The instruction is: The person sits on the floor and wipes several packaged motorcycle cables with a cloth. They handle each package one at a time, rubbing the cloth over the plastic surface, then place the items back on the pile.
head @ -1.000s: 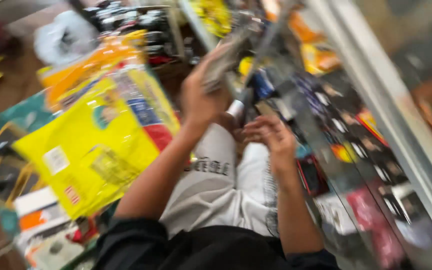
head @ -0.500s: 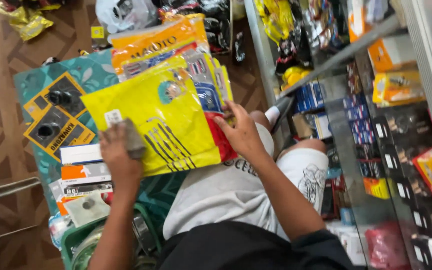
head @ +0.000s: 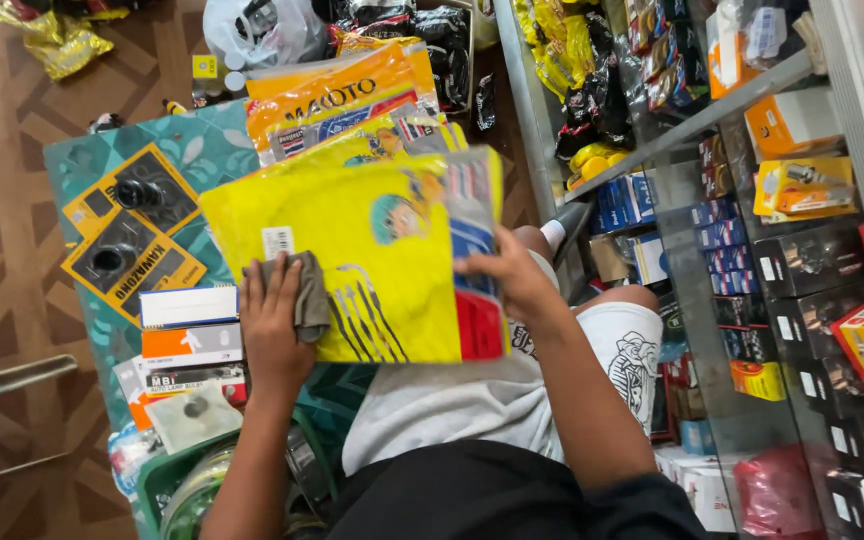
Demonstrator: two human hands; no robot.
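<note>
A flat yellow plastic package with a cartoon figure and cable drawings lies across my lap. My left hand presses a grey-brown cloth onto its lower left part. My right hand grips the package's right edge, by a red and blue strip. Beneath and behind it lie more yellow and orange flat packages in a loose stack.
A teal patterned surface holds yellow cards with black round parts and small white and orange boxes. A glass-fronted shelf unit full of boxed goods runs along the right. A green basket sits low left. White plastic bag at top.
The view steadied and turned down. My left hand came down from the shelf with the cloth onto the yellow package. My right hand moved to the package's right edge.
</note>
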